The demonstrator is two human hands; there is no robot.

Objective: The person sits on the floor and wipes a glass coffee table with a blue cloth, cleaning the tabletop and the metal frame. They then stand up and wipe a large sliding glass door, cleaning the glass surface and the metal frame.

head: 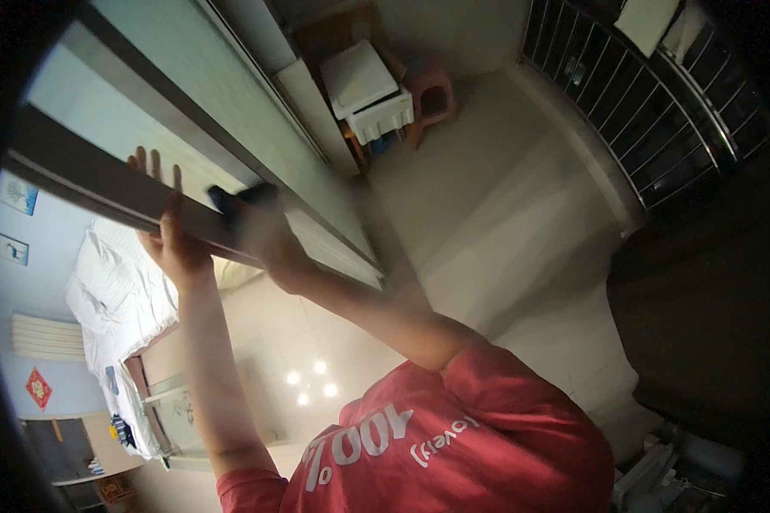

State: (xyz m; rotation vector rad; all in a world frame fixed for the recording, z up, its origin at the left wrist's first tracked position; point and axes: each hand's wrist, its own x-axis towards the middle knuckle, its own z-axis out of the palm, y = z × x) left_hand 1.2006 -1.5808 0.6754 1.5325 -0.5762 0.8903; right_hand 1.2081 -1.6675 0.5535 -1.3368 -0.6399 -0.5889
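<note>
A glass door panel with a dark metal frame (96, 170) stands before me on the left. My left hand (179, 247) grips the frame's edge, its thumb on the near face. The fingers show beyond the frame, against the glass (199, 170), and the frame hides part of the hand. My right hand (273, 240) holds a dark cloth (247, 195) against the same frame, a little to the right of my left hand. Motion blurs this hand and the cloth, so the fingers are hard to make out.
White foam box (375, 112) and pink plastic stool (433, 93) stand by the wall. A metal railing (616, 96) bounds the tiled floor (487, 192) at right. Past the frame are a bed with white bedding (119, 282) and a glass-topped table (179, 420). Dark fabric (686, 308) hangs at far right.
</note>
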